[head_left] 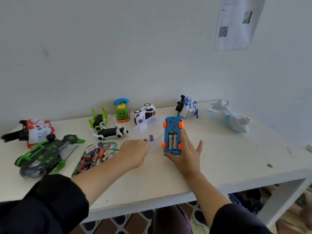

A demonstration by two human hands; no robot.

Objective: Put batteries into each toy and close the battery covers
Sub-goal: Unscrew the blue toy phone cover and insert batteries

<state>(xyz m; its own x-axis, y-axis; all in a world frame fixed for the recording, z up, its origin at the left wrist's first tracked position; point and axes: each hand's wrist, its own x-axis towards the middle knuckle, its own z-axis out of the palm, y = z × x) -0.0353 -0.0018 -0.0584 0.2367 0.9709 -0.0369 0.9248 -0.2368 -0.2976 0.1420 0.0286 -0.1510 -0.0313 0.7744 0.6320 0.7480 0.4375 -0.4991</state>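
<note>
Several toys lie spread across the white table (219,166), set against a pale wall. At the far left sit a red and white toy (38,130) and a green and black helicopter (45,154). Behind the work area are a green and black robot dog (98,119), a black and white robot dog (112,132), a green toy phone (122,109), a police car (144,114) on its side, a blue and white helicopter (187,107) and a white plane (231,115) at the far right. A green tray (110,144) full of loose batteries (97,154) lies near the left forearm. A clear plastic box (146,129) sits between the hands, with two small batteries (151,137) inside it.

The blue toy car (172,135) lies upside down, orange wheels up, near the table's middle. Its battery compartment is uncovered and two batteries are seated in it side by side. A speaker grille shows above the compartment.

The right hand (187,152) cradles the car's near end and right side, fingers straight and spread. The left hand (135,152) reaches into the clear box with fingers curled downward; whether it holds anything cannot be determined.
</note>
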